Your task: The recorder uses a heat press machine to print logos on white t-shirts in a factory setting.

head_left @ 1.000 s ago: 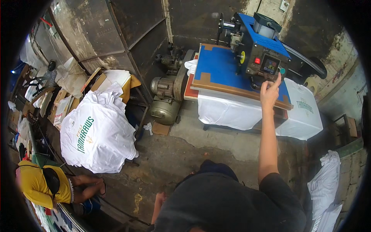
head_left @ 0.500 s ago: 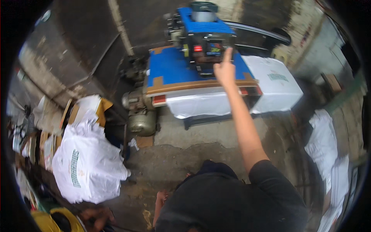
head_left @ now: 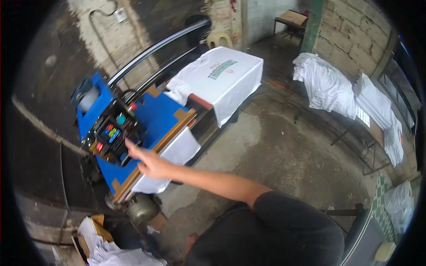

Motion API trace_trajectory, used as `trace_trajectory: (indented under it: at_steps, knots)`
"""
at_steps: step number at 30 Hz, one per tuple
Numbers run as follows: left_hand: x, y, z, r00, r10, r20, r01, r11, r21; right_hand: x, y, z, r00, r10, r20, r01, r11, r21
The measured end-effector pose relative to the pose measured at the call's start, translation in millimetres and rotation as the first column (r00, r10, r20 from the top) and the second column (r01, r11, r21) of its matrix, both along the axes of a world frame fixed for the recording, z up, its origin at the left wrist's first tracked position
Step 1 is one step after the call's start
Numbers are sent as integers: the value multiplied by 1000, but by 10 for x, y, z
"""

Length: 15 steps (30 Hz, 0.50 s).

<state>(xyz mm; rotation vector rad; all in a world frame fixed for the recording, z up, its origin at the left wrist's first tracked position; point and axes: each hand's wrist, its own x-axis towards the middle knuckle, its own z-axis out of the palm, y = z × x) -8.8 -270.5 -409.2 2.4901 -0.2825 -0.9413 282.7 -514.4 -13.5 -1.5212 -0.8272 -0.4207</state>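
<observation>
My right hand (head_left: 153, 164) reaches to the left with its index finger stretched out and the other fingers curled, holding nothing. Its fingertip is close to the lit control panel (head_left: 111, 133) of a blue heat press (head_left: 95, 108); I cannot tell if they touch. A red and a green button flank the display. Below the panel lies a blue platen (head_left: 162, 117) with brown taped corners, and white cloth (head_left: 182, 148) hangs under its near edge. A white T-shirt (head_left: 230, 66) with a green print covers the platen beside it. Part of my left hand (head_left: 191, 240) shows low beside my body, fingers unclear.
White shirts (head_left: 326, 84) are piled on a stand at the right, with more folded white cloth (head_left: 375, 99) beside them. Metal rails (head_left: 159, 46) run behind the press. A round tank (head_left: 142, 208) sits under it. Crumpled white cloth (head_left: 115, 255) lies at the lower left.
My view has swung to the right, so the press now appears at the left and more of the right side shows. My right hand stays stretched out near the panel.
</observation>
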Motion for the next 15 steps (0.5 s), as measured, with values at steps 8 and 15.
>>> trace_trajectory:
  at_steps: [8, 15]
  knots:
    - [1782, -1663, 404, 978, 139, -156, -178, 944, -278, -1346, -2563, -1819, 707, -168, -687, -300, 808, -506]
    - [3500, -3393, 1002, 802, 444, -400, -590, 695, -411, -2432, -4967, -1808, 75, -811, -580, 548, 519, -655]
